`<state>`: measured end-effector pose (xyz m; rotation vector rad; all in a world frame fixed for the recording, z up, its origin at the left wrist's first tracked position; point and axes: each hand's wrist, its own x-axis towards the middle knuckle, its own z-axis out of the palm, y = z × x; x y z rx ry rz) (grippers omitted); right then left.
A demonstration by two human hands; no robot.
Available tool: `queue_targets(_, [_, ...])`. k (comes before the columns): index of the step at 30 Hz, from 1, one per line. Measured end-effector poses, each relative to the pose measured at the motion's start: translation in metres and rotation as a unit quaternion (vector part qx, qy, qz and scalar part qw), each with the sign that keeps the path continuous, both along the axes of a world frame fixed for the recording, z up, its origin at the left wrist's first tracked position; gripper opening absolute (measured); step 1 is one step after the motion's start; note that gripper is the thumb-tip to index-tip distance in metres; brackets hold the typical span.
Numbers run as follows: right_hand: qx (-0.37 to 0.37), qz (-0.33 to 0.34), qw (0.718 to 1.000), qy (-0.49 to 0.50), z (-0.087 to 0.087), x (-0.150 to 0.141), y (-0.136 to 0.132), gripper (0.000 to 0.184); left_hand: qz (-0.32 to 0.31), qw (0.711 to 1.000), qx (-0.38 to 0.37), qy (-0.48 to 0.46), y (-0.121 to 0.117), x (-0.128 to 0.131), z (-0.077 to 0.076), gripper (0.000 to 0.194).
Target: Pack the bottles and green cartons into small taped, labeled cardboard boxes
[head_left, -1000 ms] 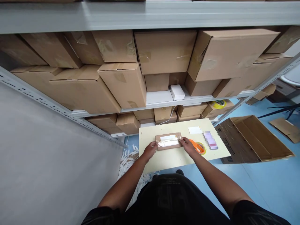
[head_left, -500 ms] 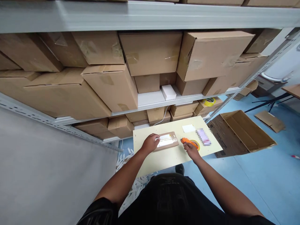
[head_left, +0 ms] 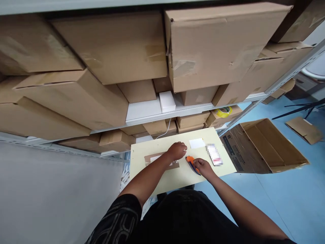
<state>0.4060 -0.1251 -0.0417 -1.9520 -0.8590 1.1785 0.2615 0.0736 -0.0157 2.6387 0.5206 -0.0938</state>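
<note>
Around the middle of the tabletop (head_left: 137, 162), I have a flat cardboard parcel (head_left: 174, 165) at nine o'clock, partly hidden behind my left arm (head_left: 149, 176). My left hand (head_left: 177, 151) is near twelve, fingers curled; I cannot tell whether they pinch anything. My right hand (head_left: 203, 167), at four, is clamped on an orange tape dispenser (head_left: 190, 160). A white card (head_left: 197, 143) lies at one.
</note>
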Motion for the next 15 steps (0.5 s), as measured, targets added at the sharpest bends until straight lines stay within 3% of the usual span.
queue_targets(7, [0.003, -0.005, 0.998, 0.056, -0.006, 0.042, 0.001, 0.032, 0.010, 0.993, -0.050, 0.104, 0.015, 0.092, -0.053, 0.018])
queue_targets(11, [0.000, -0.006, 0.999, 0.051, -0.010, 0.058, -0.004, 0.031, 0.012, 0.992, -0.059, 0.115, 0.017, 0.118, -0.082, 0.021])
queue_targets(15, [-0.002, -0.014, 0.998, 0.061, -0.015, 0.066, -0.010, 0.032, 0.004, 0.991, -0.060, 0.118, 0.016, 0.132, -0.098, 0.020])
